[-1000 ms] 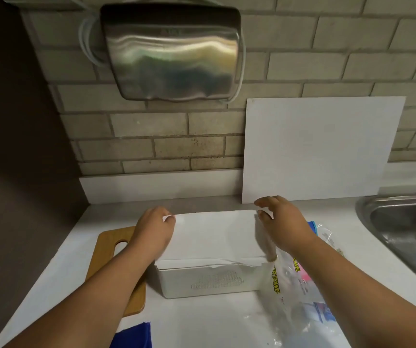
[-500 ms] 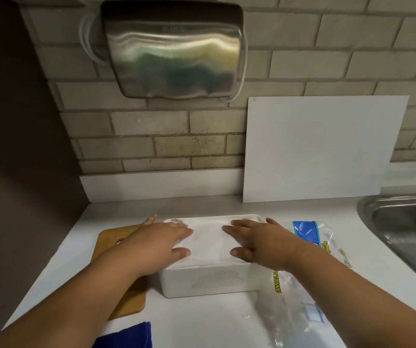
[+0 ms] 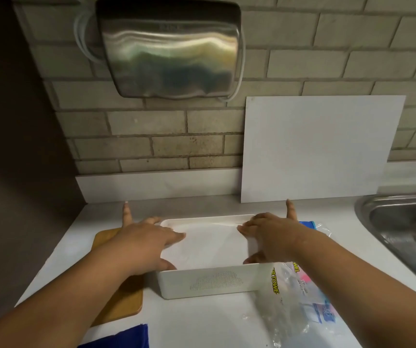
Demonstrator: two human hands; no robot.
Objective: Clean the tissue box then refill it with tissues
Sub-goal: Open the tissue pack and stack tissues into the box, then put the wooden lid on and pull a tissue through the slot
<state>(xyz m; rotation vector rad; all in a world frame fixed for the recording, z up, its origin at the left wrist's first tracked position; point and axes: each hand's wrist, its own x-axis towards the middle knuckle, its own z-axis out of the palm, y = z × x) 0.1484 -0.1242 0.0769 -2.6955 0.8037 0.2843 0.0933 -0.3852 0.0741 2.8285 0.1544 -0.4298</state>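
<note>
A white rectangular tissue box (image 3: 213,283) with a perforated front panel stands lidless on the counter. A stack of white tissues (image 3: 210,243) lies inside it, filling it nearly to the rim. My left hand (image 3: 146,243) lies flat on the left part of the stack with fingers spread, its little finger reaching out past the box over the counter. On the right part of the stack, my right hand (image 3: 269,234) presses down flat, with one finger stretched toward the wall and the thumb inside the box's front right corner.
A wooden lid or board (image 3: 124,305) lies left of the box under my left forearm. A clear plastic tissue wrapper (image 3: 299,295) lies to the right, a blue cloth (image 3: 124,339) at the front edge. A steel sink (image 3: 407,234) is far right; a white panel (image 3: 320,146) leans on the wall.
Both hands lowered the tissue stack into the box, then pressed flat on it. They have since slid apart toward the box's left and right ends, fingers spread wider.
</note>
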